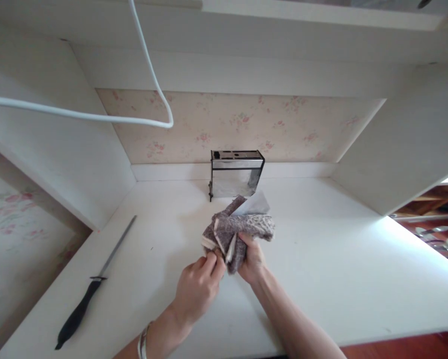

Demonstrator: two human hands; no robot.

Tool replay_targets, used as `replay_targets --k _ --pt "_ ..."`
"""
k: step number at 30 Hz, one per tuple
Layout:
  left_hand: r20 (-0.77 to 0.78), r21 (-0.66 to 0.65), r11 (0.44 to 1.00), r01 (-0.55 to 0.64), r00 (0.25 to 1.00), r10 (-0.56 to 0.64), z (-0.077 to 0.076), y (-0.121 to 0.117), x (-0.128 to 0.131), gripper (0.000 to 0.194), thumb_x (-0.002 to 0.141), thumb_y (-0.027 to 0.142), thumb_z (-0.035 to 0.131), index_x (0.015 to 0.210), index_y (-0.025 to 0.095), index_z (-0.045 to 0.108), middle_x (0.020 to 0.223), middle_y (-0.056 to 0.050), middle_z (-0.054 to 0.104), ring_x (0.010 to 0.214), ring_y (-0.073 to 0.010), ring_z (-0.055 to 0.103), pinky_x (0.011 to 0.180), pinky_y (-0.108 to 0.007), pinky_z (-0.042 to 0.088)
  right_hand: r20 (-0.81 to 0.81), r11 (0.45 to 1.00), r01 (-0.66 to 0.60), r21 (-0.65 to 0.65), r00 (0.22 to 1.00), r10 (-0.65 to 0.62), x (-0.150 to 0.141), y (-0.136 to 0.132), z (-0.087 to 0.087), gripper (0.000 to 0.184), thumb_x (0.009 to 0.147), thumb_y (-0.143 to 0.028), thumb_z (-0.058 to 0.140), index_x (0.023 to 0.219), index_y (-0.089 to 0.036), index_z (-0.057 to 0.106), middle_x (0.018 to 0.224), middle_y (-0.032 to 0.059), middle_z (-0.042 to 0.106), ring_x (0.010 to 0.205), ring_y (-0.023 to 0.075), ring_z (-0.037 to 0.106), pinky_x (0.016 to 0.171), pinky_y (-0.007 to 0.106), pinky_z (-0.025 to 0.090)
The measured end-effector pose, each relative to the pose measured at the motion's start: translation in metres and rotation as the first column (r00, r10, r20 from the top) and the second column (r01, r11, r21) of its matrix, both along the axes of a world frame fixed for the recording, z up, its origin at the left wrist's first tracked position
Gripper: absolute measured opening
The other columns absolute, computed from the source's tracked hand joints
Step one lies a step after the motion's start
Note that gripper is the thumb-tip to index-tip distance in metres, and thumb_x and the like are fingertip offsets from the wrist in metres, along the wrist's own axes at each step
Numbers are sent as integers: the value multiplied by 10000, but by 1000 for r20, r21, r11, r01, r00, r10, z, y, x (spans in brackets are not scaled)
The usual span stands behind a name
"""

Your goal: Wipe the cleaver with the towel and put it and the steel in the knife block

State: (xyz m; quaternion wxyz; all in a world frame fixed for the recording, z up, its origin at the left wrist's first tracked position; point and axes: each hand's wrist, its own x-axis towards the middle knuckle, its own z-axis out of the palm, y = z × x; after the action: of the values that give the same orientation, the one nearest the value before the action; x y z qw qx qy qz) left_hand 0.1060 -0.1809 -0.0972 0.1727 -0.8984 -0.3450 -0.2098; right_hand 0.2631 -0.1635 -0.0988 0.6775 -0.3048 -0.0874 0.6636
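Observation:
Both my hands hold a mottled grey-brown cloth above the white counter. My left hand pinches the cloth's lower left edge with closed fingers. My right hand grips the cloth from below on the right. A flat silvery blade sticks out of the top of the cloth, wrapped in it; its handle is hidden. A metal knife block with slots on top stands just behind the cloth at the back wall.
A black-handled honing steel lies on the counter at the left. A white cable hangs across the upper left. Cabinet side walls flank the counter. Spoons lie lower at the far right.

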Motion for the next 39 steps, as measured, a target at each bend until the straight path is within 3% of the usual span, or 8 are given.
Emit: replay_targets --k 5,13,19,22,26,31,35,39 --pt "-75 -4 1000 14 997 -14 -6 -4 1 339 843 80 475 1176 120 522 899 -41 623 689 -147 602 542 -273 495 -47 997 43 -59 998 -46 1 8 12 199 687 -200 714 874 -146 669 843 72 740 744 224 713 709 339 597" --pt "-58 8 996 92 994 -92 -14 -11 -13 397 799 -4 456 1174 107 523 916 -50 636 705 -140 617 549 -265 504 -80 974 184 -132 977 -196 50 24 17 170 753 -176 641 914 -133 672 853 64 743 746 205 716 741 316 598" --pt "-55 2 993 120 991 -119 -10 -14 -26 374 812 9 471 1166 115 524 911 -44 657 698 -142 632 558 -271 505 -53 966 235 -111 969 -242 86 32 13 170 771 -199 621 923 -140 670 852 64 743 749 202 714 741 331 597" --pt "18 -38 994 101 995 -100 -10 -16 -33 330 843 58 497 1164 133 521 876 -36 661 674 -137 638 551 -258 495 -36 927 366 -78 929 -369 116 32 16 155 798 -198 588 922 -158 671 815 35 743 712 181 711 732 327 599" --pt "246 -157 988 2 969 37 -8 -21 -34 220 895 219 525 1108 162 521 907 -61 666 738 -160 666 609 -249 503 -9 857 516 0 856 -516 151 22 23 197 802 -184 596 987 -189 665 868 5 743 762 161 709 792 337 586" --pt "462 -471 882 19 857 229 8 -24 -25 153 912 320 502 1019 211 505 842 -23 656 734 -162 659 641 -247 494 62 858 511 48 856 -513 167 -1 24 249 815 -255 600 1051 -204 659 906 3 738 853 173 700 846 360 565" --pt "425 -642 767 -2 831 358 19 -27 -15 173 915 381 472 991 230 507 804 -6 663 711 -172 655 618 -256 473 79 846 525 95 843 -532 177 -13 17 293 828 -363 582 1072 -219 658 957 -4 729 937 175 679 893 360 538" --pt "364 -718 695 -28 837 409 16 -36 6 176 933 381 418 945 230 509 791 -14 668 705 -184 660 615 -267 457 69 827 548 124 827 -558 188 -17 9 335 831 -445 547 1078 -245 654 1004 -19 717 1018 186 647 937 397 503"
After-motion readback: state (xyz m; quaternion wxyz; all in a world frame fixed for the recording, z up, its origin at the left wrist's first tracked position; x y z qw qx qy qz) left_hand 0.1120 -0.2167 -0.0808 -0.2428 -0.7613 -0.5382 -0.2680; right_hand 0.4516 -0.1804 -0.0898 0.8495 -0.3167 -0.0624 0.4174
